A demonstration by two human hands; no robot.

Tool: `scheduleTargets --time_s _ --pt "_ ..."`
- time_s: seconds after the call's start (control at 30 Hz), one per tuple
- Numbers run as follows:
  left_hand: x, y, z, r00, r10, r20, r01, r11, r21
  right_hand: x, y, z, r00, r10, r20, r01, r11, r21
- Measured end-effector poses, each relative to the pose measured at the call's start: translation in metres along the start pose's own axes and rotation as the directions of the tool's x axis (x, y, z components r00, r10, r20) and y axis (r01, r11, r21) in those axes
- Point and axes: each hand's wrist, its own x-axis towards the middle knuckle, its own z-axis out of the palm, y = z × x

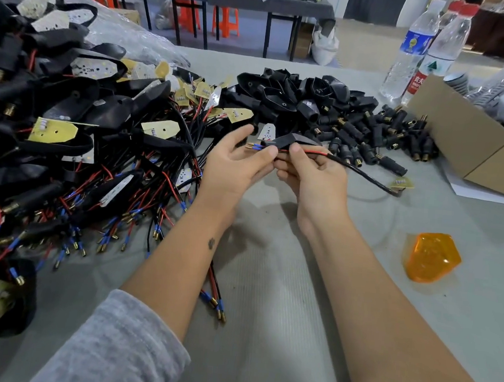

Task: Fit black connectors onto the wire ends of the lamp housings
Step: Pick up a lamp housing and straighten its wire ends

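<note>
left hand (235, 165), right hand (308, 173) pinching wire ends (256, 147)

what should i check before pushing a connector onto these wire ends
1. Wire ends free and reachable: ok, the brass tips stick out past the left hand.
2. Wires held firmly: ok, the right hand pinches the red wire.
3. Connector in hand: not ok, the connectors lie in a pile on the table.
4. A hand free to fetch one: not ok, both hold the wires.
5. Tips straight and undamaged: cannot tell.
</note>
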Motion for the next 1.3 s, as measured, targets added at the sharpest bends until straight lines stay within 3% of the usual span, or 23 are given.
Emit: scheduleTargets --time_s 0.13,0.23,0.33,0.47,0.6,0.87,1.1,1.3 --pt "-0.001 -0.003 0.003 0.996 -0.008 0.090 0.015 0.997 -0.081 -0.001 -0.002 0.001 0.999 0.047 -0.015 -0.046 0.998 0.043" --pt "-0.003 -0.006 0.004 0.989 0.011 0.147 -0.018 0.999 0.043 -0.002 -0.004 0.001 0.997 0.076 0.014 -0.076 0.996 0.035" --pt "-0.002 -0.007 0.005 0.996 0.057 0.072 -0.066 0.988 0.138 -0.002 -0.005 0.002 0.992 0.114 0.053 -0.118 0.991 0.062" --pt "-0.001 -0.002 0.000 0.994 0.032 -0.103 -0.036 0.999 -0.038 -0.001 -0.004 0.004 0.972 0.234 0.024 -0.231 0.928 0.292" --pt "0.001 0.002 -0.005 0.982 0.002 -0.188 -0.032 0.988 -0.153 0.004 -0.004 -0.005 0.958 0.277 -0.078 -0.209 0.855 0.474" --pt "0.006 -0.002 -0.007 0.992 -0.050 -0.120 0.025 0.979 -0.200 0.006 0.002 0.000 0.983 0.184 -0.024 -0.171 0.945 0.278" --pt "0.005 -0.002 -0.007 0.990 0.051 -0.131 -0.066 0.992 -0.111 0.004 0.003 0.002 0.988 0.151 -0.034 -0.141 0.969 0.205" --pt "0.003 -0.002 -0.003 0.997 0.018 -0.076 -0.023 0.998 -0.064 0.002 0.004 0.006 0.994 0.106 0.015 -0.107 0.990 0.097"
